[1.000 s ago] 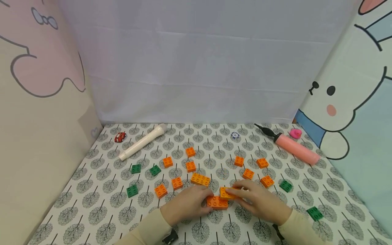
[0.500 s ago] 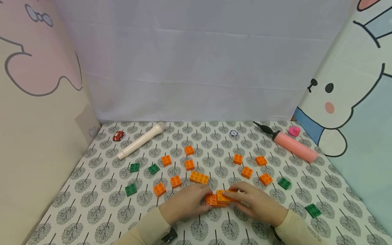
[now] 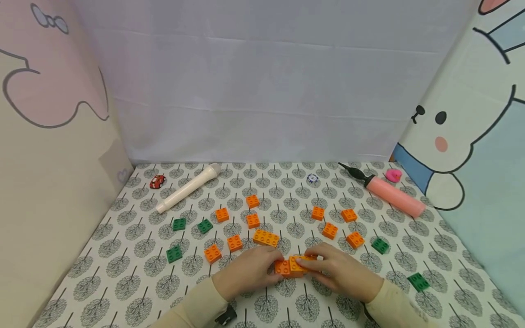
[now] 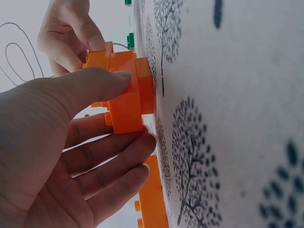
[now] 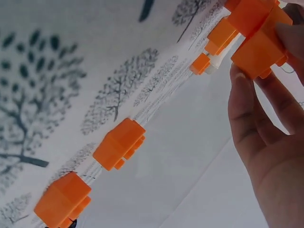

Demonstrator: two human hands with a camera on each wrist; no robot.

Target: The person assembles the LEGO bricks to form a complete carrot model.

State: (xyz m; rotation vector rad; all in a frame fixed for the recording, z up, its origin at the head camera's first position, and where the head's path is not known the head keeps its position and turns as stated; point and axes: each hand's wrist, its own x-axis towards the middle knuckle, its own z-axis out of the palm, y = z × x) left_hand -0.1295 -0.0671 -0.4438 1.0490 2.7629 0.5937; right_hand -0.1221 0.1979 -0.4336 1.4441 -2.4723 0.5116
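Near the front middle, my left hand (image 3: pixel 247 271) pinches the left end of an orange brick (image 3: pixel 282 268) between thumb and fingers. My right hand (image 3: pixel 345 272) grips a lighter orange brick (image 3: pixel 298 263), which lies on top of the right part of that brick. In the left wrist view, my left hand's thumb (image 4: pixel 102 85) presses the side of the orange brick (image 4: pixel 126 107), with another orange block under it. In the right wrist view, my right hand (image 5: pixel 270 123) holds the upper brick (image 5: pixel 259 52) by its sides.
A long orange brick (image 3: pixel 266 238) lies just behind my left hand. Several small orange bricks (image 3: pixel 234 243) and green bricks (image 3: pixel 174 254) are spread on both sides. Farther back are a white tube (image 3: pixel 188 187), a red toy car (image 3: pixel 157 181), a pink pump (image 3: pixel 395 196) and a pink duck (image 3: pixel 393 175).
My right hand has moved the lighter orange brick slightly left and down, farther over the lower orange brick. My left hand keeps its grip. The head view has shifted slightly.
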